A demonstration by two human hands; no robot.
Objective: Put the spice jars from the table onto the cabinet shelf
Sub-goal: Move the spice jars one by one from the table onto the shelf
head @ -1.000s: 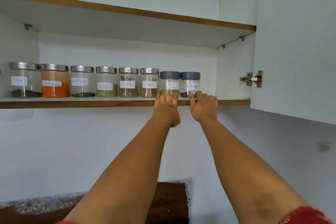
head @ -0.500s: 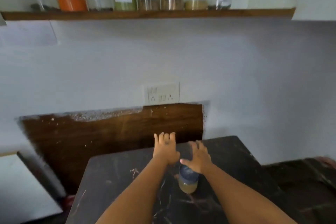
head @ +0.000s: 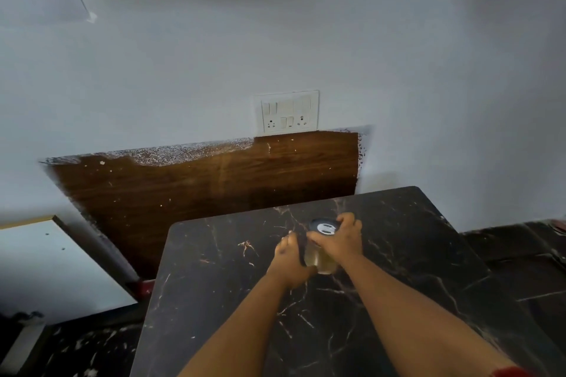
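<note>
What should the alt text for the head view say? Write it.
Two hands grasp a dark-lidded spice jar on a black marble-patterned table: the right hand grips its lid, the left hand holds its side. Behind are a white wall and a switch plate.

arms: two, bare to above the elbow | sleeve: red, edge showing on right arm

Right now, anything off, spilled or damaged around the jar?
No spill. The jar stands on the table, lid on, held by the left hand and right hand. Only oddity: ragged white paint along the top of the wooden panel behind.
</note>
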